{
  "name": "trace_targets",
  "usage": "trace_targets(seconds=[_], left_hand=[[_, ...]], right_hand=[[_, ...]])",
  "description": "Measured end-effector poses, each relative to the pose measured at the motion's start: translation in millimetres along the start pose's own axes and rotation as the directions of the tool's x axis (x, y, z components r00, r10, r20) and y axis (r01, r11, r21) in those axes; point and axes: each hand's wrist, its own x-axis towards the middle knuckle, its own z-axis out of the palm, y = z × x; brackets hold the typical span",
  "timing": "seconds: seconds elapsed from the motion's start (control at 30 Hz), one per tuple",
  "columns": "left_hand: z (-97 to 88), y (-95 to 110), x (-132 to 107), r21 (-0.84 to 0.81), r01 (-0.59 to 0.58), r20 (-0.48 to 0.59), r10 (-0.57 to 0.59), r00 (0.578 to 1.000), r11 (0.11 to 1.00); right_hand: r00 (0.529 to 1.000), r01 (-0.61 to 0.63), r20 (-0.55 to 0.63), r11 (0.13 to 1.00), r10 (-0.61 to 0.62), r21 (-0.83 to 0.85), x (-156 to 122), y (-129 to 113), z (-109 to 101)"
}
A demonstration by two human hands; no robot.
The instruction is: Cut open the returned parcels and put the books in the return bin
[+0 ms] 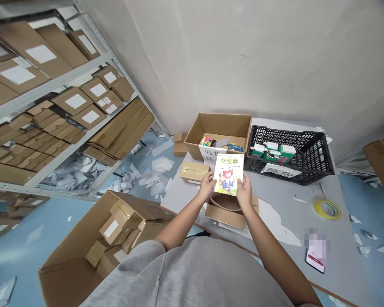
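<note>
Seen from the head camera, a person's left hand (206, 186) and right hand (245, 192), fingers closed on its side edges, hold a colourful booklet (228, 175) cover-up, seemingly to keep its front readable, above a small open carton (225, 215) near the table's (307, 187) front edge, short of a brown box (222, 125) and black crate (310, 147).

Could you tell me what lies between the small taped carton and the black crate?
In the head view, the booklet, held by the left hand and right hand.
</note>
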Motion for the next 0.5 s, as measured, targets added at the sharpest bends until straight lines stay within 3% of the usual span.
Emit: trace_targets(seconds=[0.13, 0.23, 0.3, 0.37, 0.5], left_hand=[[-20.5, 19.7, 35.9, 0.069, -0.054, -0.053, 0.057, 0.997, 0.996], [-35.9, 50.6, 91.9, 0.121, -0.166, -0.002, 0.167, 0.986, 0.979], [-43.5, 75.8, 140.9, 0.212, -0.226, 0.019, 0.227, 0.974, 0.951], [-48.4, 99.5, 194.0, 0.403, -0.213, -0.021, 0.242, 0.97, 0.89], [-54.7, 123.6, 291.0, 0.732, -0.065, -0.07, 0.169, 0.983, 0.679]], right_hand=[[0.996, 0.024, 0.088, 0.998, -0.02, -0.052, 24.7, -16.8, 29.7], [0.989, 0.109, 0.124, 0.973, -0.085, -0.205, 75.4, -34.5, 62.2], [0.975, 0.21, 0.156, 0.888, -0.159, -0.408, 118.5, -44.9, 89.7], [0.962, 0.274, 0.185, 0.745, -0.202, -0.608, 163.1, -50.7, 121.2], [0.975, 0.222, 0.183, 0.517, -0.126, -0.827, 241.1, -38.9, 184.5]])
